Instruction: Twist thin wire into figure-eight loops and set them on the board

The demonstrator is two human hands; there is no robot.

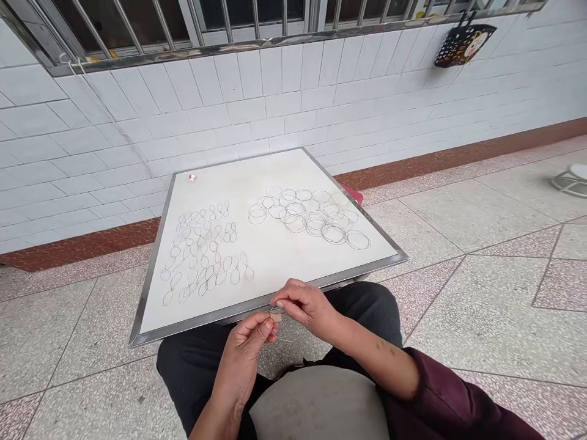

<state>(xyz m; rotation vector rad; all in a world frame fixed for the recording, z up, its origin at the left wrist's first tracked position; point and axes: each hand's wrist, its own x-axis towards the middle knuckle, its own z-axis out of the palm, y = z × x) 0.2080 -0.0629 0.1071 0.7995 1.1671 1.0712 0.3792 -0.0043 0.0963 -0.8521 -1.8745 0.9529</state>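
Observation:
My left hand (245,345) is closed, thumb and fingers pinching a small flat brown block (276,317) just off the table's near edge, above my lap. A thin wire ring (290,340) passes by the block and bows out below it. From the right, my right hand (312,308) pinches the upper part of this wire between thumb and fingertips, close to the block. How the wire meets the block is too small to make out. Plain round wire rings (333,233) lie overlapping on the table's right half. Wire loops twisted into figure eights (206,278) lie in rough rows on the left.
The white table (284,269) has a raised metal rim and stands near a white tiled wall (275,110). A small red and white item (192,178) sits at its far left corner. A black patterned basket (463,46) hangs from the window bars; a stool (571,180) stands far right.

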